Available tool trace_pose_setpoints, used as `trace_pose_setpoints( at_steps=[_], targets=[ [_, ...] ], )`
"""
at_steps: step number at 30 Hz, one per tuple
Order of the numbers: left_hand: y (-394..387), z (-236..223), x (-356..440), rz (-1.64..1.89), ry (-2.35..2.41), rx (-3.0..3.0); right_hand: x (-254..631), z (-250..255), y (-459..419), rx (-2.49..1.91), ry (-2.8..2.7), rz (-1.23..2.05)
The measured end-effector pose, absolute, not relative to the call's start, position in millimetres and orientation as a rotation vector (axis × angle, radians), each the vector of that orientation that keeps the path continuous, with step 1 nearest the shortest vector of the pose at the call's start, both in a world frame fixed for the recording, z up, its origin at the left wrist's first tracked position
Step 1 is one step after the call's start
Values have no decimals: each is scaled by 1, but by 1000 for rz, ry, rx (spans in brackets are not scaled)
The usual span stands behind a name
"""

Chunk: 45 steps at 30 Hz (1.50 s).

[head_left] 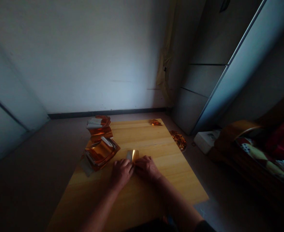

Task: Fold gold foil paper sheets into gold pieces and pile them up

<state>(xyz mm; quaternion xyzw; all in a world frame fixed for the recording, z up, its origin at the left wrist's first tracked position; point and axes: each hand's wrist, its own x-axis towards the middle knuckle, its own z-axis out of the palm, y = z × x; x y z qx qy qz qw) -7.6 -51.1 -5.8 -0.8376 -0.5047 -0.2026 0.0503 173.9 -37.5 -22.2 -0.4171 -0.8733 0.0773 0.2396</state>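
A small sheet of shiny gold foil paper (pixel 133 155) lies on the wooden table (pixel 142 135), its far end curling up and its left strip looking grey. My left hand (pixel 122 172) closes its fingers on the sheet's near left edge. From the other side, my right hand (pixel 148 168) pinches the near right edge, its fingertips almost meeting the left ones. The part of the sheet under the fingers is hidden. Left of my hands sits a stack of orange-gold foil paper (pixel 100 152), with more foil sheets (pixel 100 132) behind it.
At the table's far right corner lies a folded foil piece (pixel 155 122). Beyond the right edge, a heap of shiny foil pieces (pixel 179 140) sits lower down. A white box (pixel 206 141) stands on the floor by a tall cabinet (pixel 204 77). A wooden seat (pixel 243 129) is at right.
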Motion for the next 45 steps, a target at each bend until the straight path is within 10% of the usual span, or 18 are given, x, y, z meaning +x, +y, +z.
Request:
trace_pose_setpoints(
  at_steps=[45],
  targets=[
    [-50, -7, -23, -712, -1437, -2642, 165, -8, -4, -1590, -2294, 406]
  ],
)
